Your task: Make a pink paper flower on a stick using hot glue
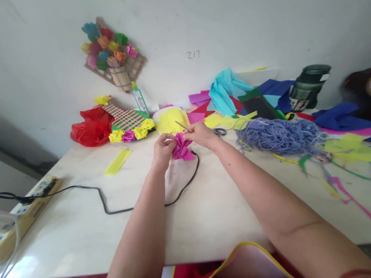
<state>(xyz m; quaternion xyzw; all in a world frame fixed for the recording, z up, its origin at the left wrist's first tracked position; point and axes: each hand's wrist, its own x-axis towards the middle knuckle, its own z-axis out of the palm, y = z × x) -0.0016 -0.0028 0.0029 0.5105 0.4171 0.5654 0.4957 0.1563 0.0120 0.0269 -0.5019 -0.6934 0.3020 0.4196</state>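
Both my hands meet over the middle of the white table (80, 232) around a magenta paper flower (182, 148). My left hand (163, 148) is closed, pinching the flower's left side. My right hand (200, 134) is closed on the flower's right side and also grips a thin wooden stick (181, 126) that pokes up and to the left. Just beyond the hands lies a yellow paper piece (170, 120).
A black cable (111, 208) loops from a power strip (23, 211) at the left to under my hands. Yellow strip (117, 162), woven craft with paper flowers (132, 131), red bag (93, 126), glue bottle (139, 100), purple yarn (279, 135), scissors (220, 131), coloured paper scraps (368, 151), green jar (308, 86).
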